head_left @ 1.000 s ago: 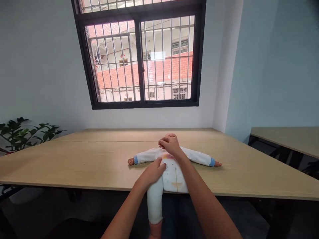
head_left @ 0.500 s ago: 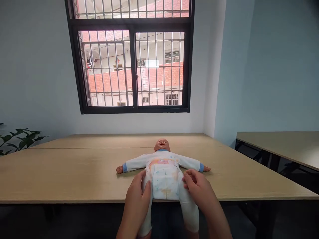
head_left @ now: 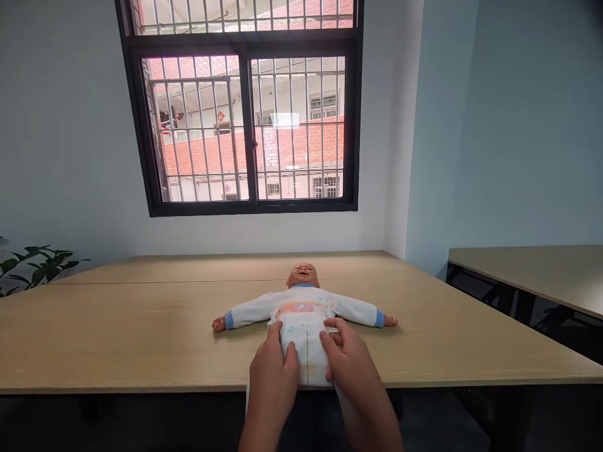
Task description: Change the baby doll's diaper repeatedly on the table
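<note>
A baby doll [head_left: 304, 307] in a white suit with blue cuffs lies face up at the near edge of a wooden table [head_left: 141, 339], arms spread wide. Its legs hang over the edge, hidden behind my arms. My left hand [head_left: 272, 370] lies on the doll's left hip with fingers pressed on the white cloth. My right hand [head_left: 346, 358] lies on the other hip, fingers curled onto the cloth near the middle seam. Both hands press the lower body; I cannot see a firm grip.
A barred black-framed window [head_left: 245, 119] fills the far wall. A green plant [head_left: 32, 267] stands past the table's left end. A second table [head_left: 532, 273] stands at the right, with a gap between the two.
My right hand came down from the doll's head to its hip. Both hands then moved inward onto the doll's lower body. The view shifted slightly.
</note>
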Motion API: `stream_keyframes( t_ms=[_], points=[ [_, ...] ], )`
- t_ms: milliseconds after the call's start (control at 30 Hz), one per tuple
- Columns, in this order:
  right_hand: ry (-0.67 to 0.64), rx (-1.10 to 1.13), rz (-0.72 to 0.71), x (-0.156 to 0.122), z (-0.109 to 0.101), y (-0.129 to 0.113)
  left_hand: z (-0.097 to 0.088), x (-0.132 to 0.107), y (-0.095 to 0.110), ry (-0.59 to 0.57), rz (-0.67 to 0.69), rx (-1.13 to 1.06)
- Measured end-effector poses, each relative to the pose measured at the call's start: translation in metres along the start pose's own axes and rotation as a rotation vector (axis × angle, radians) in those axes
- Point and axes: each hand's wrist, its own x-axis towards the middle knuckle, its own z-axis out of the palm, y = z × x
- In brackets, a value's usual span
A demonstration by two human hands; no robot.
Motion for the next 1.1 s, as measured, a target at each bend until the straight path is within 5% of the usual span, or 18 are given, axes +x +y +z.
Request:
stream_keyframes(
  t_ms=[233,367,567,833,1100],
  points=[
    [-0.064,-0.016,0.031,0.0,-0.002,0.003,0.012,-0.017,0.003,-0.023,-0.002,-0.061],
    [-0.066,-0.065,0.048,0.0,-0.003,0.005,0.016,-0.017,-0.007,-0.009,0.011,-0.27],
    [0.188,-0.224,0.031,-0.012,-0.015,-0.006,0.017,-0.019,-0.013,0.005,0.019,-0.416],
    [0.231,-0.405,-0.059,0.009,-0.001,0.008,0.03,-0.027,-0.005,-0.017,0.146,-0.294],
    [0.065,0.191,-0.026,0.022,-0.01,0.027,0.017,-0.028,-0.005,-0.11,0.178,-0.373]
  ],
)
